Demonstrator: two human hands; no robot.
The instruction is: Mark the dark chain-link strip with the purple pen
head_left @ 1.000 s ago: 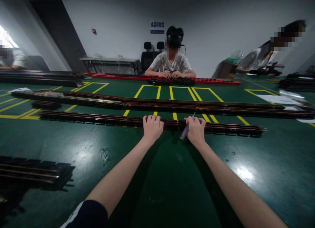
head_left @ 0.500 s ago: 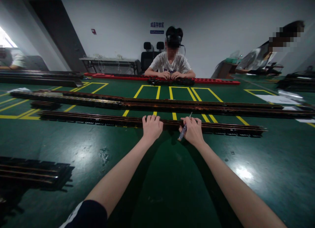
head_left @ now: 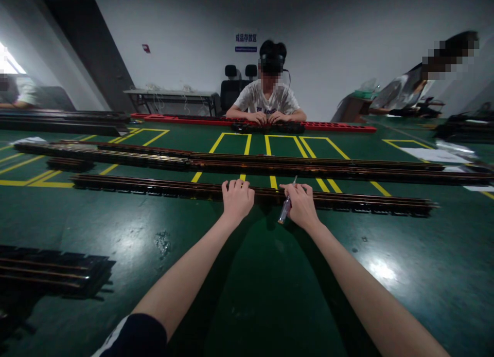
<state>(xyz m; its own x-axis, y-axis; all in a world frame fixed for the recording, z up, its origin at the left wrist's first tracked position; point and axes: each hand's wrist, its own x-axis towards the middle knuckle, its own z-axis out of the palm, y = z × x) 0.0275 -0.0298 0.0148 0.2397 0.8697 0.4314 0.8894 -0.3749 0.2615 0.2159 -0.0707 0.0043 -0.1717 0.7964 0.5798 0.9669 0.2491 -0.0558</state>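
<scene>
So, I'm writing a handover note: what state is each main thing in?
Near strip, lying across the table
Screwdriver, held slanted, shaft pointing away
Left hand, on the near strip, fingers bent
Right hand, closed around the screwdriver
Red strip, lying farther back
White paper, lying flat
Door, seemingly shut

From the head, close above the green table (head_left: 116,213), one view faces forward and down, margins apparently blurred.
</scene>
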